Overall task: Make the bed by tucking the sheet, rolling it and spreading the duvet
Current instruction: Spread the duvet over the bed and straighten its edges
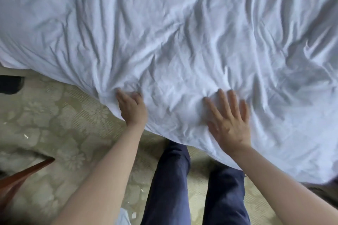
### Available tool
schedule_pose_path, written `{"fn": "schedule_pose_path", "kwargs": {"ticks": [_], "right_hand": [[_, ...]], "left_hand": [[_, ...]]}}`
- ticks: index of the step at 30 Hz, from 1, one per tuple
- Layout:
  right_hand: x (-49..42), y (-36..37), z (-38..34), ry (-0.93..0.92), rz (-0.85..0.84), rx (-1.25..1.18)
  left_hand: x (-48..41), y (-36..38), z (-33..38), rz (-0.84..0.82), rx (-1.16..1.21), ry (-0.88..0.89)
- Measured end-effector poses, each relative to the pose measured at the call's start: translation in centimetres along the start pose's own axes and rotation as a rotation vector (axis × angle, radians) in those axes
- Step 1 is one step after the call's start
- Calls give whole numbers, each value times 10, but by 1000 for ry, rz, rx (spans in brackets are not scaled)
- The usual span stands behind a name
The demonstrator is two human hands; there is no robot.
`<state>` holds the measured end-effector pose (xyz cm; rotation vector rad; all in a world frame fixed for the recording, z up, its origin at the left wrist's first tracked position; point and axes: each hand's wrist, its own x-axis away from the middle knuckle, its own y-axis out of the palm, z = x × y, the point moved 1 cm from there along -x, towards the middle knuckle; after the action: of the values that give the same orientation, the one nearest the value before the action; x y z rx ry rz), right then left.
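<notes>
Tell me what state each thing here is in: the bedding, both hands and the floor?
white duvet: spread out, wrinkled all over.
left hand: grips a bunched fold at the duvet's near edge.
right hand: flat, fingers spread, pressing on the duvet.
carpet: patterned, small white scraps lying on it.

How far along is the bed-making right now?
Done: the white duvet already lies spread out. In hand: the left hand grips its near edge while the right hand presses flat on it. Left: it is heavily wrinkled and needs smoothing; the sheet underneath is hidden.
</notes>
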<state>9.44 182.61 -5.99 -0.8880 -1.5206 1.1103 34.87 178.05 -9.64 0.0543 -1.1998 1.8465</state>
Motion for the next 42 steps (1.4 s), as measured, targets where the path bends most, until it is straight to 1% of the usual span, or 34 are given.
{"fn": "schedule_pose_path", "kwargs": {"ticks": [3,7,10,12,15,16,19,21,23,24,27,31,32,37,42], "right_hand": [[24,10,26,19,5,-22],[62,17,63,30,0,-55],[94,18,96,86,14,-76],[116,19,125,110,32,-72],[150,21,172,137,35,-53],[162,22,188,175,25,-61],[199,15,231,411,-48,-162],[224,4,255,524,-118,-248],[248,-10,276,552,-184,-273],[260,-18,285,559,-221,-273],[293,-43,312,610,-294,-338],[332,-73,344,706,-313,-442],[340,-81,352,725,-316,-463],[364,-109,374,765,-356,-511],[357,-139,394,785,-313,-576]], "left_hand": [[52,30,16,-29,-253,291],[114,75,36,-96,-503,739],[158,116,50,-211,-649,957],[187,143,58,-265,-731,1046],[229,174,66,-302,-807,1040],[244,181,68,-317,-832,1037],[294,192,74,-400,-873,1030],[330,196,82,-510,-899,1041],[363,201,92,-671,-946,1034],[378,204,96,-724,-972,1028],[418,213,119,-789,-1026,991],[465,221,163,-906,-1077,900],[475,222,176,-925,-1096,912],[518,220,228,-938,-1242,1100],[534,212,273,-997,-1228,1105]]}}
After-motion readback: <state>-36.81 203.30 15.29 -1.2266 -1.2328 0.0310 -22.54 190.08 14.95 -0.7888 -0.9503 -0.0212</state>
